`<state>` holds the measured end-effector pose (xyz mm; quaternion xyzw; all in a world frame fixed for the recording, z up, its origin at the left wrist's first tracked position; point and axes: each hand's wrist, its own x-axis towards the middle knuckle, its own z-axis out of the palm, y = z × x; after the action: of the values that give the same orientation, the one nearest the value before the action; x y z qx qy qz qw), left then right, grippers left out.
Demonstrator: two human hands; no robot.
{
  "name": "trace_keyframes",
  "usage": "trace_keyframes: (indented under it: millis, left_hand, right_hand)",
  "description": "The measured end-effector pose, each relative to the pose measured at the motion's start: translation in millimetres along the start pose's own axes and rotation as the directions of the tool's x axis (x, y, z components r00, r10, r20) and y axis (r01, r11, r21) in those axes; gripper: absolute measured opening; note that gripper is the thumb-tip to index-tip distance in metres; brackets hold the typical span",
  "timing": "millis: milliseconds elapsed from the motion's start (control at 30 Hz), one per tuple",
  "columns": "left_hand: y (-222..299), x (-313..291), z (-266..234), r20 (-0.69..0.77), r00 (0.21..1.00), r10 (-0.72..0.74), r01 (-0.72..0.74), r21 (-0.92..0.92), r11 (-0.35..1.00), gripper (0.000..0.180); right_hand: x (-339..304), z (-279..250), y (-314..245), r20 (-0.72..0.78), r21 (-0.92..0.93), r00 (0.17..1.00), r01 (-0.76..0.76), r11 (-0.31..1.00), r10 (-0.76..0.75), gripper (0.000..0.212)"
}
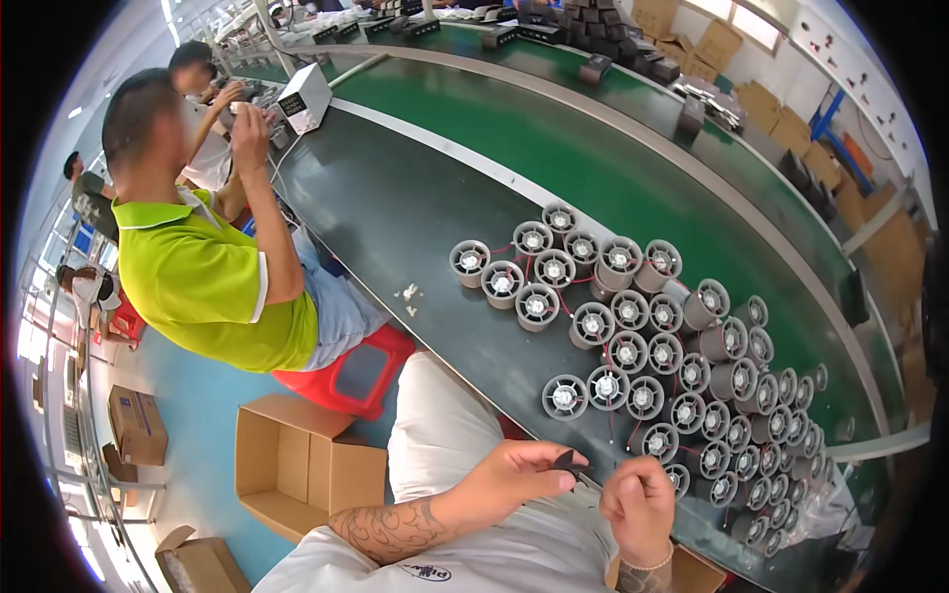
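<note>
My left hand (pixel 512 476) is closed in a pinch, thumb and forefinger on a small black piece (pixel 564 461) whose exact kind I cannot make out. Just to its right, apart from it, my right hand (pixel 640 502) has its fingers curled together; whatever they may hold is hidden. Both hands hover over my lap at the bench's near edge. Beyond them, many grey cylindrical fan units (pixel 608 386) with spoked round faces and white centres stand crowded on the dark bench (pixel 395 212). Thin red wires (pixel 609 427) run among them.
A co-worker in a yellow-green shirt (pixel 198 277) sits at the left on a red stool (pixel 361 376). An open cardboard box (pixel 287 465) stands on the floor by my left side. White scraps (pixel 409 295) lie on the bench. A green conveyor belt (pixel 554 148) runs behind.
</note>
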<state>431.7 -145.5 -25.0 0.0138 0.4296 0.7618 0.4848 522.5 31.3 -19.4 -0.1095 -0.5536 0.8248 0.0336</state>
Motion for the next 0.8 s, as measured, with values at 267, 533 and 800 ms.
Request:
trace_keyframes:
  millis: [267, 533, 800]
  left_hand:
    - [-0.6, 7.4, -10.8, 0.035, 0.996, 0.088, -0.078, -0.226, 0.971, 0.021]
    - [-0.2, 10.8, -19.7, 0.015, 0.997, 0.082, -0.074, -0.285, 0.956, 0.019]
    - [4.8, 12.3, -14.5, 0.01, 0.996, 0.091, -0.085, -0.275, 0.958, 0.019]
  right_hand:
    - [-5.9, 8.6, 17.3, 0.082, 0.063, 0.925, -0.377, 0.924, 0.371, 0.034]
    - [-54.4, 0.1, 44.0, 0.41, 0.131, 0.763, -0.592, 0.795, 0.5, 0.06]
    - [-63.9, -5.3, 30.9, 0.326, -0.237, 0.81, -0.429, 0.871, 0.488, 0.029]
